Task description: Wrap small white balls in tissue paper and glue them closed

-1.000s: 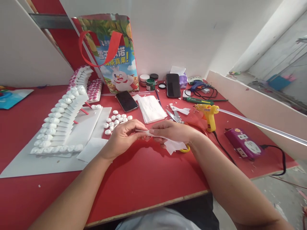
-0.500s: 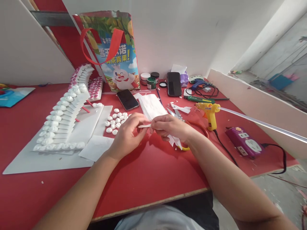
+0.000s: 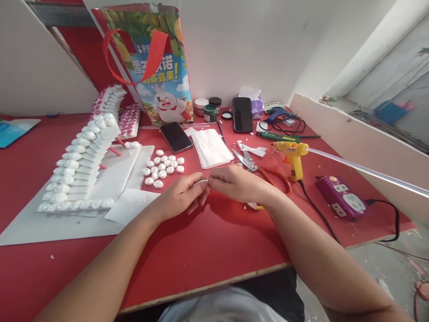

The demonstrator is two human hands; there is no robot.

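Between my two hands is a thin strip of white paper, mostly hidden by the fingers. My left hand pinches one end of it with thumb and forefinger. The fingers of my right hand are closed on the other end, and the fingertips of both hands nearly meet. Just beyond them lies a stack of white paper sheets. Several small white paper rosettes sit loose on the red table to the left of the stack. Orange-handled scissors rest open beyond my right hand.
At left, a curved white structure edged with rosettes stands on a white board. A yellow glue gun and a purple power socket are at right. Phones, paint jars and a printed bag stand behind.
My hands have drawn closer together, and less of the strip shows between them. The white paper that hung under my right hand is mostly out of sight. The view has shifted slightly.
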